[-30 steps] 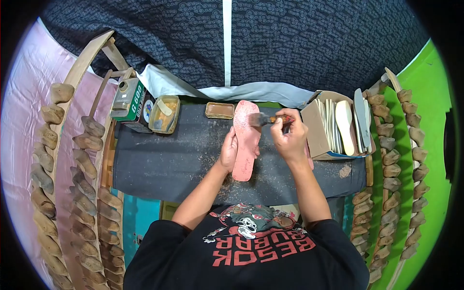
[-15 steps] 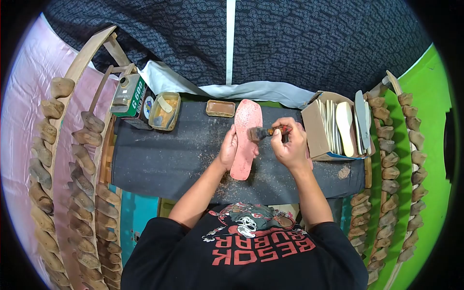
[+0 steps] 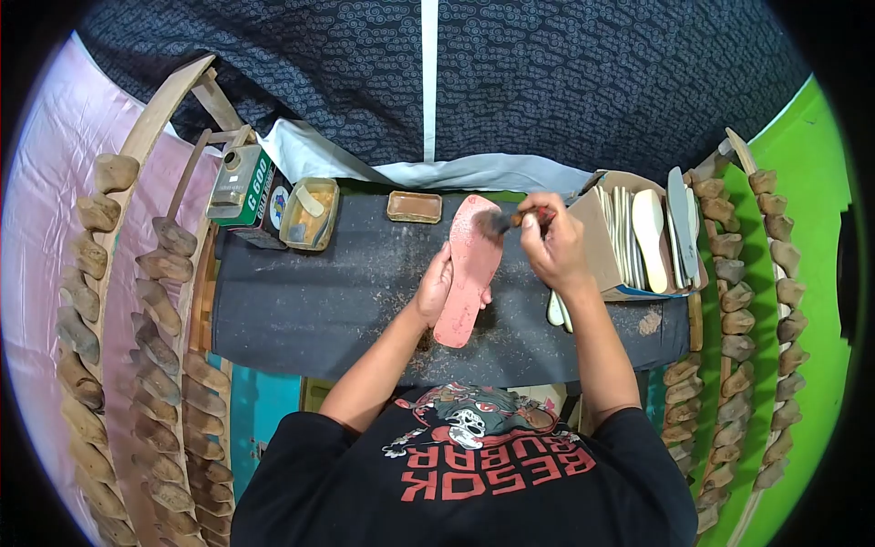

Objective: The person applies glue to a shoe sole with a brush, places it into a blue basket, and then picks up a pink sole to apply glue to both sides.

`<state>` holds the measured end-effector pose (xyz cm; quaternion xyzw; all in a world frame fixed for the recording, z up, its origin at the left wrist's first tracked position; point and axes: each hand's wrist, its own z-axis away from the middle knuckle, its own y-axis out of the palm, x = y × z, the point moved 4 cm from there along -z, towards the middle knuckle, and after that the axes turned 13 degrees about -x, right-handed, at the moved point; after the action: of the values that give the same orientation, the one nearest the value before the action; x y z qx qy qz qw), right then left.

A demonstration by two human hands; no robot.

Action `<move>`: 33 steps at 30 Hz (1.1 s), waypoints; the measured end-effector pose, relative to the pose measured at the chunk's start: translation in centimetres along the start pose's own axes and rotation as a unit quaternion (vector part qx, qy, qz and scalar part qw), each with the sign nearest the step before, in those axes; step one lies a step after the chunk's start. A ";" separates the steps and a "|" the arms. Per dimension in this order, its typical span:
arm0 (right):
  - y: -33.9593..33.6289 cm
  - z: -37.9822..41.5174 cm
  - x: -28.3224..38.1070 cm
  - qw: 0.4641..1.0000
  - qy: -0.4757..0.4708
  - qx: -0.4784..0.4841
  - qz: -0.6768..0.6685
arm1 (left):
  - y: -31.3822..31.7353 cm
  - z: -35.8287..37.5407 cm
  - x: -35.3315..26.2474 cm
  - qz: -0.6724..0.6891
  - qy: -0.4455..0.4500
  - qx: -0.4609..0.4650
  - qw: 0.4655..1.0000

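Above the dark worktable, my left hand [image 3: 436, 290] is closed round a pink shoe sole [image 3: 467, 283], thumb on the near edge and fingertips showing at the other side. The sole slants, its wide end away from me, with dark specks scattered on it. My right hand [image 3: 558, 244] grips a brush [image 3: 512, 221] by its dark and red handle. The dark bristles touch the sole near its far end. Beneath my right wrist lie pale sole pieces [image 3: 558, 310], partly hidden by the arm.
A green metal can [image 3: 246, 196] and a tub with a spatula [image 3: 310, 214] stand at the back left. Beside them is a small brown tray [image 3: 414, 207]. A cardboard box [image 3: 592, 251] of soles stands right. Racks of wooden shoe lasts [image 3: 159, 305] flank the table [image 3: 283, 310], which carries crumbs.
The brush and my right hand have moved away from me, towards the sole's far end. The sole has tilted slightly to the right, and fewer crumbs show on it.
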<state>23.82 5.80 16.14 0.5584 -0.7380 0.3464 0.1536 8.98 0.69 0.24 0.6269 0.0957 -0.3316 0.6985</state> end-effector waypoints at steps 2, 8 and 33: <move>0.8 1.0 1.1 0.997 0.004 0.065 -0.032 | 0.3 0.2 -0.4 -0.013 0.008 -0.002 1.000; 0.4 -0.2 -0.1 1.000 0.009 0.012 -0.019 | -0.1 -0.1 -0.1 -0.010 0.008 0.011 1.000; -0.5 1.3 -1.1 0.991 0.027 -0.119 0.061 | 0.2 -0.3 -1.5 0.056 0.034 -0.019 0.998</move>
<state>24.85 5.66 14.71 0.4809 -0.8021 0.2793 0.2175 8.00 1.45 1.18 0.6284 0.0903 -0.2688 0.7244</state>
